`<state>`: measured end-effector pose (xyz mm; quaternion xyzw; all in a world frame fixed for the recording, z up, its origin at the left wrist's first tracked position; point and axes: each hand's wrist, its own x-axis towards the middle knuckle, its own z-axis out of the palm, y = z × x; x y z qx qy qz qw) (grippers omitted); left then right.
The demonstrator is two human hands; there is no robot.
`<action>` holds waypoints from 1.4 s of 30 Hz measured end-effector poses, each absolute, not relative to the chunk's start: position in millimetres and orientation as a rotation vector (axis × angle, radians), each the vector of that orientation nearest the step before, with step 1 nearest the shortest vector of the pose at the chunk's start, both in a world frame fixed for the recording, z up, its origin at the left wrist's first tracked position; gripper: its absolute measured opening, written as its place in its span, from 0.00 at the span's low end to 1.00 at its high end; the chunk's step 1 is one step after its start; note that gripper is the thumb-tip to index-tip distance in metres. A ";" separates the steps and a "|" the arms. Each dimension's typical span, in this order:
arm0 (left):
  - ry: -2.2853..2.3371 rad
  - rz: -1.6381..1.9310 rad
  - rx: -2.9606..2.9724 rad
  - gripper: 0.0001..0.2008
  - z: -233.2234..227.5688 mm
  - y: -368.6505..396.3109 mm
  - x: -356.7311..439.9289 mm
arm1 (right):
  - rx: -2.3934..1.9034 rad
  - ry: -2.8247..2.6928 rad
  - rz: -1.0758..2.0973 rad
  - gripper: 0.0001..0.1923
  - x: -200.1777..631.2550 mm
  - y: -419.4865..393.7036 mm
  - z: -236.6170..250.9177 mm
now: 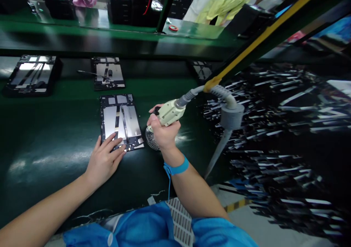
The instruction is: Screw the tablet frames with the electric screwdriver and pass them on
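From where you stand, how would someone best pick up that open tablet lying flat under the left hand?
Probably by its two long edges, coming from above. The tablet lies flat on the green belt, so only its thin rim offers purchase. The left hand already presses its near corner; the right hand, holding the tool, crowds its right side, so the left edge is freer.

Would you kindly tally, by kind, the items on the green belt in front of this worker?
Opened tablets: 3 (under the left hand at)
Power tools held by the right hand: 1
Total: 4
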<state>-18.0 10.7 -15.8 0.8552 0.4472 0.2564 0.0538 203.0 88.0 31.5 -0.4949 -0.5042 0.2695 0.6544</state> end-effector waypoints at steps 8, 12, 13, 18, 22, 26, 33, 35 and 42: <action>1.341 0.811 2.592 0.11 -15.7 9.3 -17.1 | -1.159 -1.145 0.632 0.14 204.0 84.9 29.4; 1.311 0.824 2.614 0.12 -25.5 10.8 -19.5 | -1.160 -1.152 0.645 0.14 205.2 84.7 25.8; 1.307 0.830 2.616 0.12 -27.4 11.8 -19.6 | -1.152 -1.148 0.649 0.13 205.7 85.2 26.4; 1.321 0.842 2.600 0.11 -28.7 16.5 -17.2 | -1.087 -1.068 0.618 0.11 204.8 81.6 45.5; 1.322 0.805 2.570 0.12 -29.2 18.7 -16.1 | -0.928 -1.072 0.686 0.09 191.5 66.9 58.9; 1.337 0.811 2.530 0.11 -25.7 17.8 -15.4 | -0.903 -1.179 0.839 0.12 171.9 50.7 55.1; 1.344 0.790 2.502 0.10 -18.7 20.9 -14.2 | -0.940 -1.246 0.886 0.14 160.2 48.4 45.8; 1.351 0.779 2.491 0.10 -19.2 21.1 -14.3 | -0.922 -1.255 0.901 0.12 159.0 48.7 45.0; 1.351 0.783 2.467 0.12 -16.0 19.2 -12.5 | -0.904 -1.264 0.900 0.12 155.9 46.5 41.7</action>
